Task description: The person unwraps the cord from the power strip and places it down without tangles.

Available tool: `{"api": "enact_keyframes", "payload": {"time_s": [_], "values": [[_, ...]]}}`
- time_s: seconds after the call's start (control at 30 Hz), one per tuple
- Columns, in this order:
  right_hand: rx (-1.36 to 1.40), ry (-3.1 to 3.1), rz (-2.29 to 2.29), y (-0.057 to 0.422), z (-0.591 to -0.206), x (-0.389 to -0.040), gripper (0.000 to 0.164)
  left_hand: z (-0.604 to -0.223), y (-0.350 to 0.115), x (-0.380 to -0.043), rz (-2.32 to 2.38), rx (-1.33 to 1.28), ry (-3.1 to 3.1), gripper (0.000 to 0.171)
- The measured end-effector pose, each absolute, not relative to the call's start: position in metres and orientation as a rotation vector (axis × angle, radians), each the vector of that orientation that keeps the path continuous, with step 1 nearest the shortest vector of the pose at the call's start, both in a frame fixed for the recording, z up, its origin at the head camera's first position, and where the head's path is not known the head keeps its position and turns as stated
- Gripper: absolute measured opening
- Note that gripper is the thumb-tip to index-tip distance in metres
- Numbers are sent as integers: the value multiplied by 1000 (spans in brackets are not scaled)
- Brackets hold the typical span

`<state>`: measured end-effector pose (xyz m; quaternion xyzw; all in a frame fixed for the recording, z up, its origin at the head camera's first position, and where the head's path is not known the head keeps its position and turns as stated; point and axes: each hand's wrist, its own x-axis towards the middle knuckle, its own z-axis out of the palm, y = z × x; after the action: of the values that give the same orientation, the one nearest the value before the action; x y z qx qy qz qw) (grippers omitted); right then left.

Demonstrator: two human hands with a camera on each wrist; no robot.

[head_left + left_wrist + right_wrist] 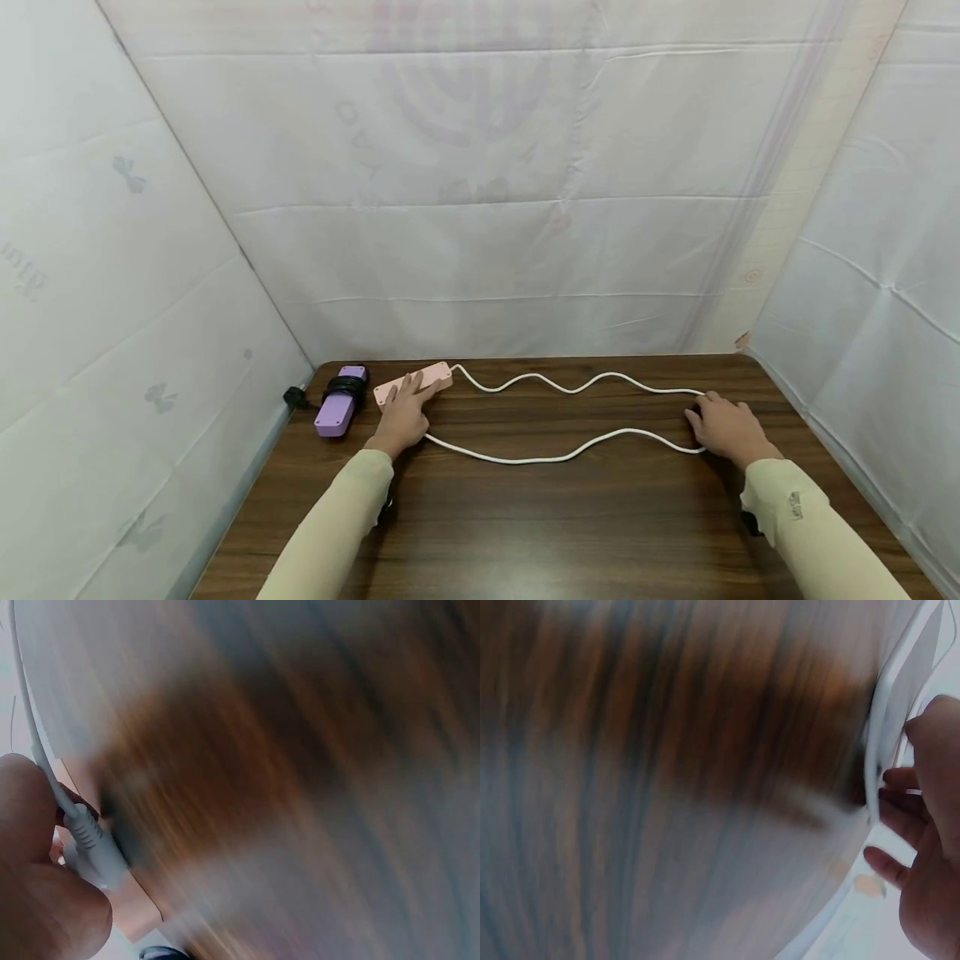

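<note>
My left hand (402, 417) lies over a pink power strip (437, 377), fingers spread straight across its top. In the left wrist view, a white plug (97, 855) with a ribbed neck sits beside the strip, close by my thumb; in the head view my hand hides it. The strip's white cord (573, 390) runs right in waves, bends under my right hand (729, 429) and comes back nearer me. Seen from the right wrist, the right fingers (900, 817) are spread and touch the cord at its bend, which they partly hide.
Left of the pink strip lies a purple power strip (334, 414) wrapped in black cord (347, 386). Its black plug (294, 397) is at the left table edge. The brown wooden table (540, 525) is bordered by white sheeting (480, 250) at the back and both sides.
</note>
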<state>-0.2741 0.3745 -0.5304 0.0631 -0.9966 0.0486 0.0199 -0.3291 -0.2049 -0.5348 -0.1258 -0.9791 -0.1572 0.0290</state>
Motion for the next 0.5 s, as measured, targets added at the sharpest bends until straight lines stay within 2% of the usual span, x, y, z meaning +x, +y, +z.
{"api": "enact_keyframes", "payload": {"time_s": [0.17,0.3,0.37,0.5], "values": [[237,-3115,213,384,-528,-269,67,-533,-214,-327,-438,-450,-3036,83],[317,-3141,230,388,-530,-261,85,-535,-223,-327,-365,-554,-3029,61],[346,-3145,219,390,-531,-258,91,-535,-226,-327,-333,-589,-3044,55],[361,-3172,174,395,-529,-254,103,-534,-232,-327,-279,-606,-3111,76]]}}
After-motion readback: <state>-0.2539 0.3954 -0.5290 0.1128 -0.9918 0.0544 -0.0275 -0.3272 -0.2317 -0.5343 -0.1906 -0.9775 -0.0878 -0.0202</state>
